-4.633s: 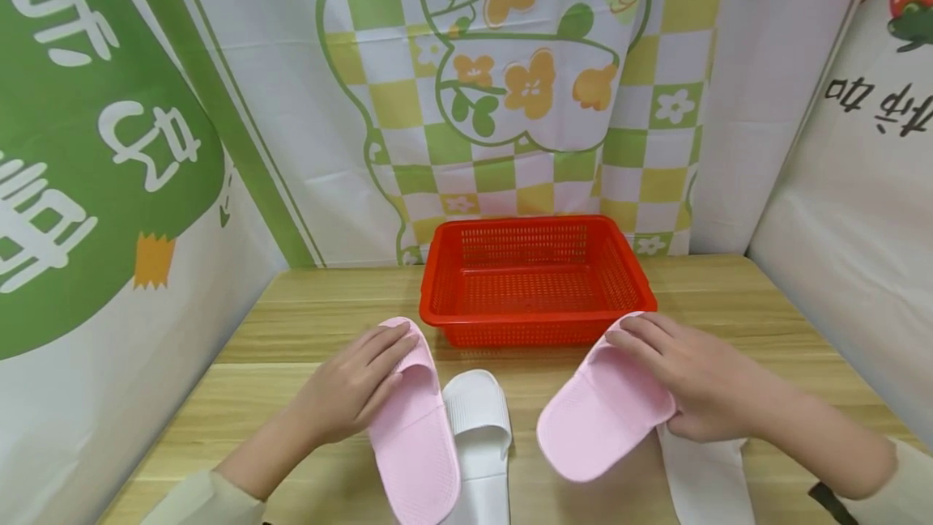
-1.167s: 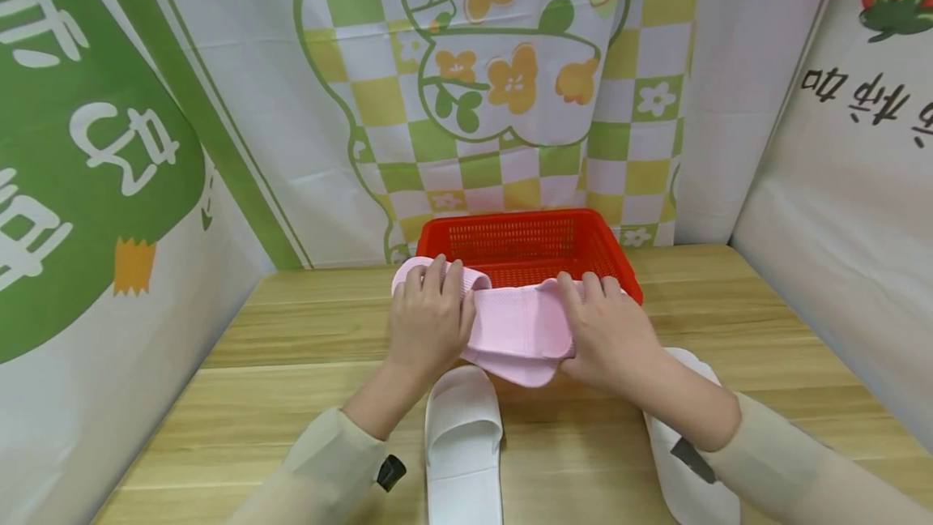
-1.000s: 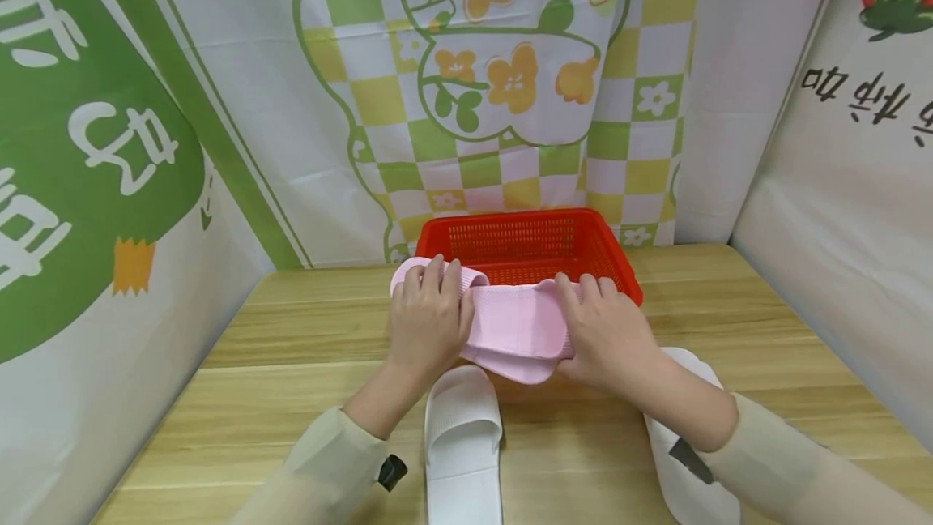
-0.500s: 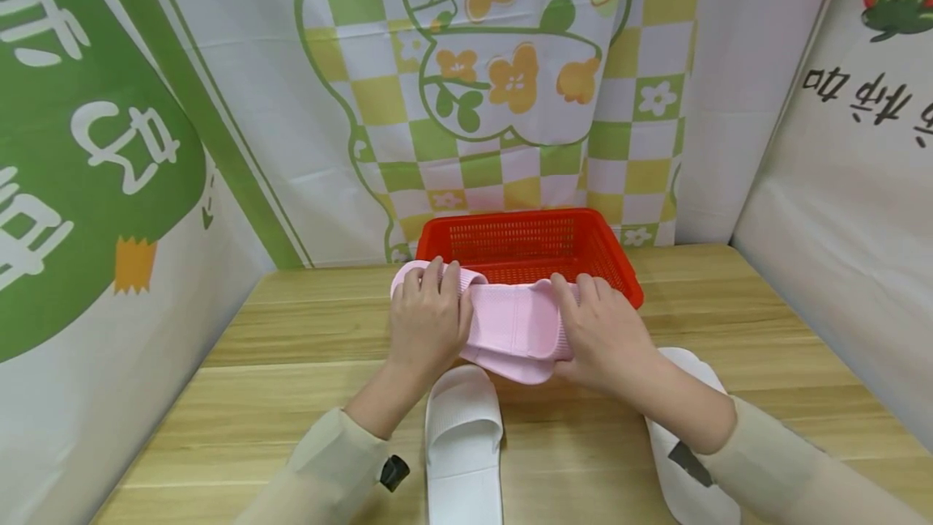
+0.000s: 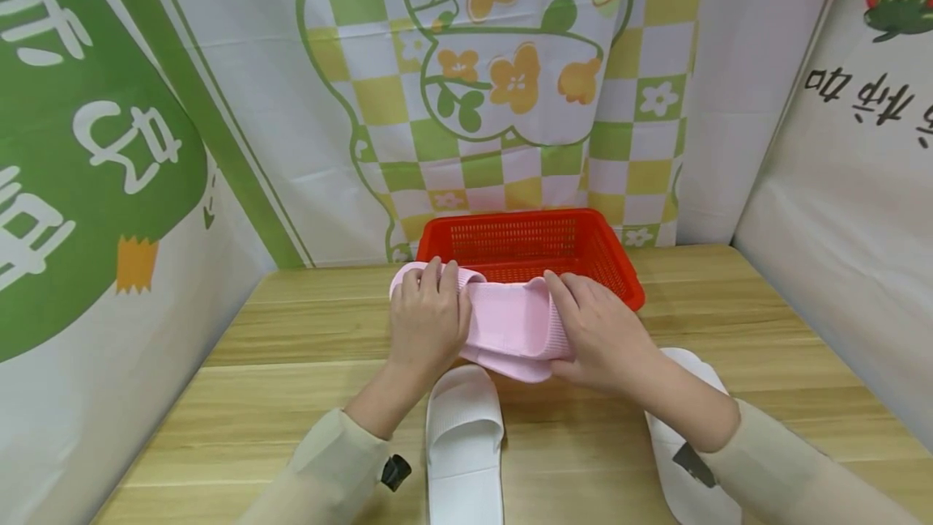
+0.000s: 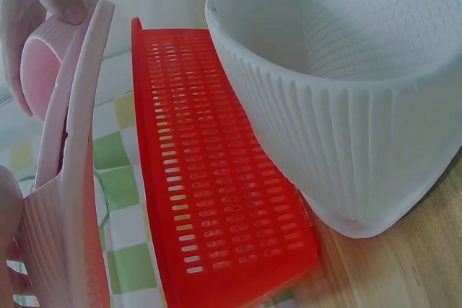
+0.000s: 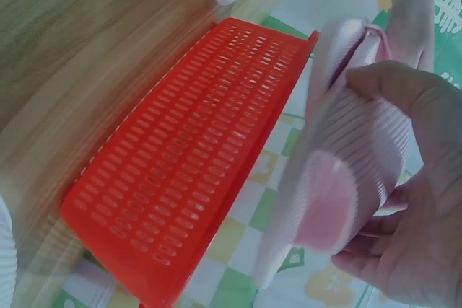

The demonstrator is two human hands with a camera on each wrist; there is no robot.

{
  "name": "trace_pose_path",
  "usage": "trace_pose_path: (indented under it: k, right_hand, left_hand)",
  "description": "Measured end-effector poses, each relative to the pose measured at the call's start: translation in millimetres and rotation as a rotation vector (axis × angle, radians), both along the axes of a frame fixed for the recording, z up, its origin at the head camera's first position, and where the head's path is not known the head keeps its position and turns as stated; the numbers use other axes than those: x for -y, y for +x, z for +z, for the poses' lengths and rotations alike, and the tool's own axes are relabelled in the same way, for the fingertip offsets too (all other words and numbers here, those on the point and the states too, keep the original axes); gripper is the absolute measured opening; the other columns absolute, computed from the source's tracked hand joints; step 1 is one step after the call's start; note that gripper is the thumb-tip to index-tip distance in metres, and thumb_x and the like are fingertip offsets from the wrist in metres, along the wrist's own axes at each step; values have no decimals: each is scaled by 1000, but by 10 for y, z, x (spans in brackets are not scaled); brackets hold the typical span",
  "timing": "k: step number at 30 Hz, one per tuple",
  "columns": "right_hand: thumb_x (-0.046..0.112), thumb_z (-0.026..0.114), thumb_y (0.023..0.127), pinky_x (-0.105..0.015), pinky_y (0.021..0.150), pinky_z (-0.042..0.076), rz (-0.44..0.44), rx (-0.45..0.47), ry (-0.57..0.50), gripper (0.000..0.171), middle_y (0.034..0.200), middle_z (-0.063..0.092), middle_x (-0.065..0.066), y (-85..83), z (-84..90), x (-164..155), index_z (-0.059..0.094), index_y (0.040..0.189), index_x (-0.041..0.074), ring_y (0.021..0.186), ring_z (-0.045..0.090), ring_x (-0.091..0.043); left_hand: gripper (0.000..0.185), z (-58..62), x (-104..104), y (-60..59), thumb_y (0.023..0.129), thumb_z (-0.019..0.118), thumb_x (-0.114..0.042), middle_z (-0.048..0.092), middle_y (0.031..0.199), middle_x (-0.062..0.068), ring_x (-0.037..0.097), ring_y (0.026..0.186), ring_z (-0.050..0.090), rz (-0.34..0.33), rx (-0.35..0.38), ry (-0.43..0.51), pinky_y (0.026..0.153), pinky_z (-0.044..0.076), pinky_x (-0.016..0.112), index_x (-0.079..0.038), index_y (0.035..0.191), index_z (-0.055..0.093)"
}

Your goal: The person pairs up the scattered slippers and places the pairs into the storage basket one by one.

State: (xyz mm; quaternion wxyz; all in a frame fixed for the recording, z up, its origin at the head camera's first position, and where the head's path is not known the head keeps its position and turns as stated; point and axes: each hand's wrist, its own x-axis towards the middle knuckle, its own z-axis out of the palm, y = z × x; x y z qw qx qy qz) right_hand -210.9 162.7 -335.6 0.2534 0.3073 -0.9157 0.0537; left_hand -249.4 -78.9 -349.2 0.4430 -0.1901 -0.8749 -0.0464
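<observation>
Two pink slide slippers lie one against the other, held level before the basket, toes pointing opposite ways. My left hand grips the left end, fingers over the ribbed strap of the lower slipper. At the right end my right hand grips the upper slipper around its strap; in the right wrist view the thumb lies along its edge. The left wrist view shows the pink pair edge-on, above table height. Below the hands, a white slipper lies on the table.
A red plastic basket with slotted walls stands behind the slippers at the table's back. The other white slipper is partly under my right forearm. Printed cloth walls enclose the wooden table.
Earlier each hand held one pink slipper apart; both are now together in front of the basket. Over the last second the upper slipper and right hand have slid slightly left.
</observation>
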Motion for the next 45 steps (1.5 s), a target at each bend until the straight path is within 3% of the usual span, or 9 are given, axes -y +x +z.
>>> trace_pose_path:
  k: [6, 20, 27, 38, 45]
  right_hand:
    - [38, 84, 63, -48, 101, 42, 76, -68, -11, 100, 127, 50, -23, -40, -33, -19, 36, 141, -3, 118, 47, -36]
    - [43, 82, 68, -50, 105, 37, 137, -151, -33, 100, 131, 48, -25, -98, -127, 39, 35, 142, -3, 121, 46, -39]
    - [45, 81, 69, -51, 104, 39, 140, -186, -53, 97, 129, 48, -24, -123, -143, 87, 37, 141, -2, 119, 47, -39]
    - [48, 78, 68, -47, 101, 42, 147, -223, -101, 91, 121, 51, -21, -126, -140, 176, 43, 136, 0, 111, 51, -35]
    - [49, 78, 69, -47, 102, 41, 126, -236, -103, 91, 120, 51, -22, -111, -150, 241, 43, 136, -2, 110, 51, -36]
  left_hand:
    - [36, 23, 3, 6, 94, 50, -24, 64, 113, 21, 39, 87, 57, 18, 2, 9, 69, 49, 46, 1, 114, 65]
    - [36, 65, -2, 6, 94, 46, -23, 65, 110, 21, 39, 83, 57, 39, -12, 38, 66, 49, 47, 2, 112, 66]
    - [35, 80, -15, 10, 95, 49, -22, 65, 111, 21, 39, 84, 57, 64, 14, 36, 67, 50, 46, 2, 113, 66]
    - [35, 76, -86, 19, 93, 47, -23, 65, 107, 19, 37, 80, 57, 65, -46, 3, 58, 47, 44, 2, 109, 65]
    - [33, 69, -113, 22, 92, 53, -24, 65, 107, 20, 37, 81, 57, 78, -39, 8, 58, 47, 44, 2, 108, 64]
